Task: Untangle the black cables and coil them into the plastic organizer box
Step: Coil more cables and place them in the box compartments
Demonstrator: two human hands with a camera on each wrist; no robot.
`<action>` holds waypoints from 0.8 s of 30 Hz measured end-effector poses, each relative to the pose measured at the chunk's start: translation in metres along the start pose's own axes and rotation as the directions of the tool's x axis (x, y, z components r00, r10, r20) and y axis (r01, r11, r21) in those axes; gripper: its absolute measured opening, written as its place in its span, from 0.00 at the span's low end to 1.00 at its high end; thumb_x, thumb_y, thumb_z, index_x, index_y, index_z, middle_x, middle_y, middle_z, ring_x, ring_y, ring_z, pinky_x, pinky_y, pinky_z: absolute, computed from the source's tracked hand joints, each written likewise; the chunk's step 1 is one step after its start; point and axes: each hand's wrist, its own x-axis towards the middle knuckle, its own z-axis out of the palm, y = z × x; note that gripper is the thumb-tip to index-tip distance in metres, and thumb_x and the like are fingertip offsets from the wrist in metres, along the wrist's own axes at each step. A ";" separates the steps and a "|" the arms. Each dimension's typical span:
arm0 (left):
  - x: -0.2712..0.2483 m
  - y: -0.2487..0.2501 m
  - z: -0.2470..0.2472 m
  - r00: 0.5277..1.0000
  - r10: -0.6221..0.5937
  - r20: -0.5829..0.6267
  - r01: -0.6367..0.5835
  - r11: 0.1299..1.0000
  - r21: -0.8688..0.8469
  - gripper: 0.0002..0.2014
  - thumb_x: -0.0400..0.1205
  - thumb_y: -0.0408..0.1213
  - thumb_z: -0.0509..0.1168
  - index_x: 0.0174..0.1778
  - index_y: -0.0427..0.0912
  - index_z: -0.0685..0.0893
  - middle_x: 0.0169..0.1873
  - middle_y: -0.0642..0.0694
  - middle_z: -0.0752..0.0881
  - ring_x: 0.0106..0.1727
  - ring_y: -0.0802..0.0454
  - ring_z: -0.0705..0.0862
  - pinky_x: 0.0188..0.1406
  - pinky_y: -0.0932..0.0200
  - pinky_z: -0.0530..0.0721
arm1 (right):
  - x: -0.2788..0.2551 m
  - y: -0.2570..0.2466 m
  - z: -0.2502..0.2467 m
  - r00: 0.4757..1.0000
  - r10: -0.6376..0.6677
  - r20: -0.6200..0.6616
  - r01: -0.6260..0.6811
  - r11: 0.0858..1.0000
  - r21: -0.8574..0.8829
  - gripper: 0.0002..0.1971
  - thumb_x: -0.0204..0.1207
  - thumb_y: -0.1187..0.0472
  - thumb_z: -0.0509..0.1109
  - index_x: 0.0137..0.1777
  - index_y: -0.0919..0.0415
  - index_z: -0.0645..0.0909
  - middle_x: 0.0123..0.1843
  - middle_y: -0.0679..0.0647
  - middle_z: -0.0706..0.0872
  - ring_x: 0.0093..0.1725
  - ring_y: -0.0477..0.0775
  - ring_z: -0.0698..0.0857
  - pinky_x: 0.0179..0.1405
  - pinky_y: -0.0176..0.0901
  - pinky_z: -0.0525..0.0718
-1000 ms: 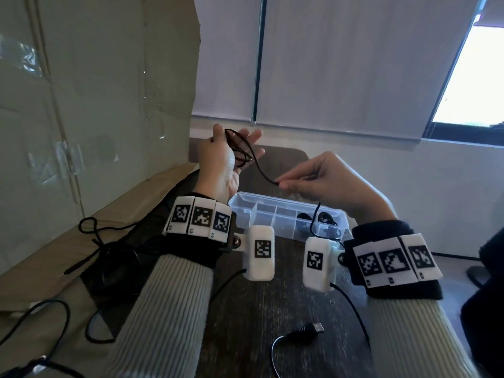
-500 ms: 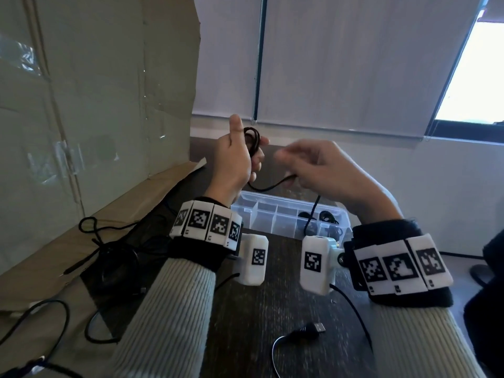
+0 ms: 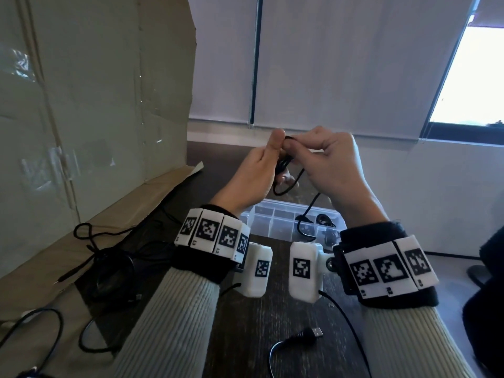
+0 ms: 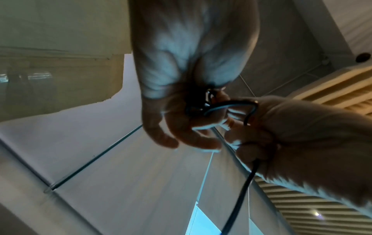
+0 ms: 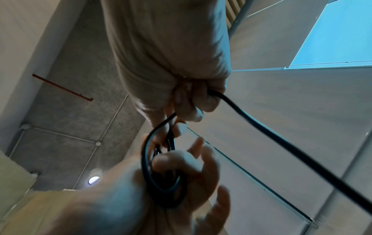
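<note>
Both hands are raised above the clear plastic organizer box. My left hand holds a small coil of black cable, thumb up against it. In the right wrist view the coil lies in my left hand, its fingers only partly curled. My right hand pinches the same cable at the top of the coil, touching the left thumb. The free length hangs from the right hand down into the box. In the left wrist view the cable trails below my right hand.
A tangle of black cables lies at the left on flattened cardboard, below an upright cardboard wall. A USB plug on a black lead lies on the dark table near me. Coiled cable sits in the box's right compartments.
Both hands have risen and come together. My right hand carried the cable up and left onto the coil in my left hand, shortening the slack between them.
</note>
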 end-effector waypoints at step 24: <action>-0.005 -0.007 0.005 0.990 -0.114 0.081 0.093 0.970 0.226 0.30 0.86 0.59 0.44 0.25 0.43 0.71 0.18 0.50 0.76 0.22 0.48 0.80 0.28 0.52 0.84 | -0.002 -0.004 -0.040 0.986 0.032 0.165 -0.027 0.999 -0.030 0.07 0.73 0.63 0.77 0.39 0.48 0.89 0.38 0.44 0.92 0.43 0.44 0.90 0.53 0.38 0.86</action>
